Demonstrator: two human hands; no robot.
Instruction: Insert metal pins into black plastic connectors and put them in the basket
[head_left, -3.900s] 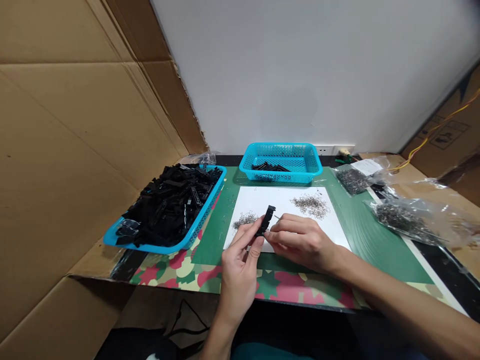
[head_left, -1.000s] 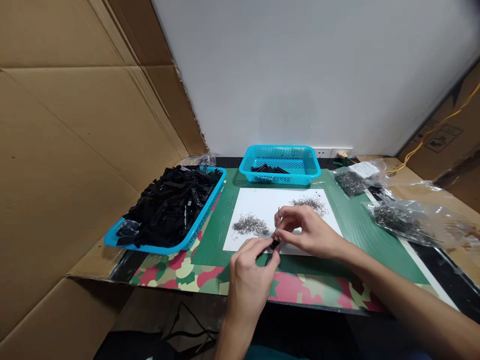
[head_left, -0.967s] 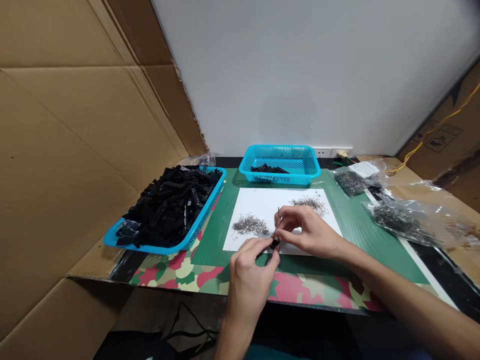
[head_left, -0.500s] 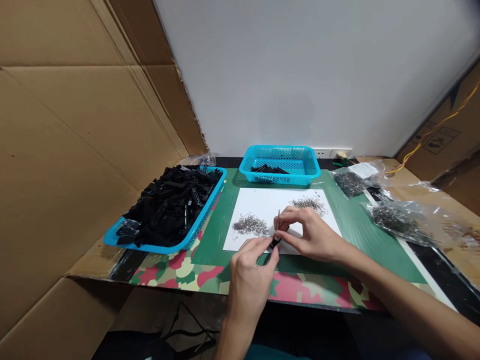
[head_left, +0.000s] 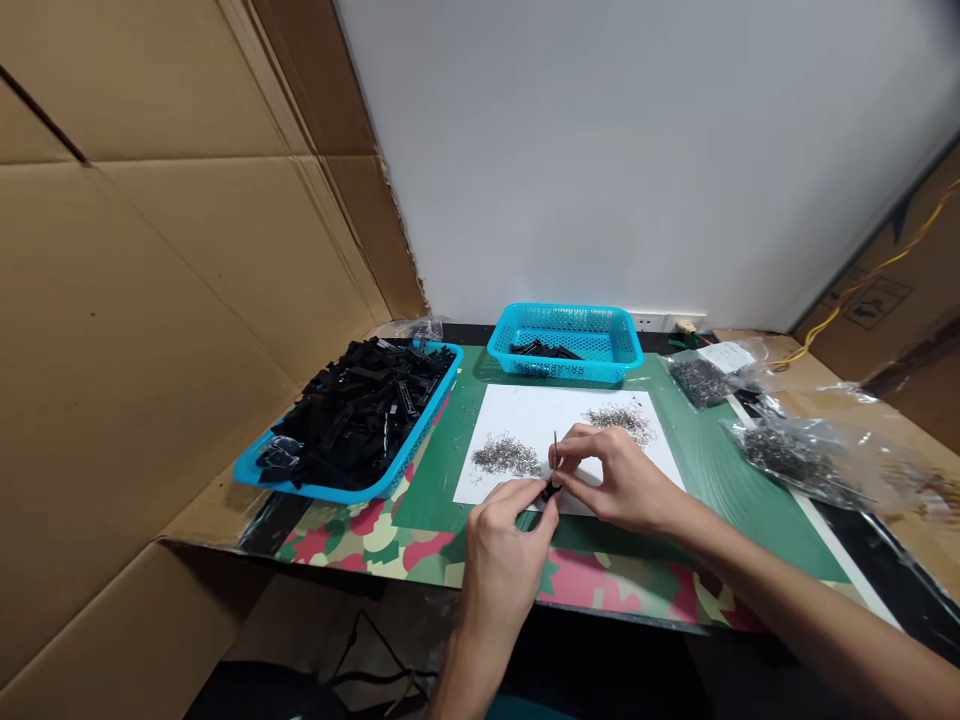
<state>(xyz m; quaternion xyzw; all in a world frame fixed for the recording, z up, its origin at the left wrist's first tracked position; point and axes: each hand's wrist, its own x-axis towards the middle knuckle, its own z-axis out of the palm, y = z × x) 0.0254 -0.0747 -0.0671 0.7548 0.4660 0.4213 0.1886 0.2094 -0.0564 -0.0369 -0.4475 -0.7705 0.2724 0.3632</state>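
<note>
Over the near edge of a white paper sheet (head_left: 540, 408), both hands meet at a small black plastic part (head_left: 551, 491). My left hand (head_left: 504, 545) pinches this part between thumb and fingers. My right hand (head_left: 619, 482) is closed around a thin upright metal tool (head_left: 555, 446), whose lower end reaches down to the black part. Fingers cover much of the part, and the tool's tip is too small to make out. On the paper, a pile of small metal wire pieces (head_left: 506, 456) lies left of my hands, and another pile (head_left: 624, 422) lies behind my right hand.
At left, a blue basket (head_left: 409, 455) is heaped with black plastic parts (head_left: 352, 410). A second blue basket (head_left: 611, 372) at the back holds fewer black parts. Clear bags of metal pieces (head_left: 697, 382) (head_left: 787, 455) lie at right. Cardboard (head_left: 187, 260) stands on the left.
The camera view has shifted slightly, so the table sits a little lower and further right. Both hands keep hold at the black part, with hardly any visible movement.
</note>
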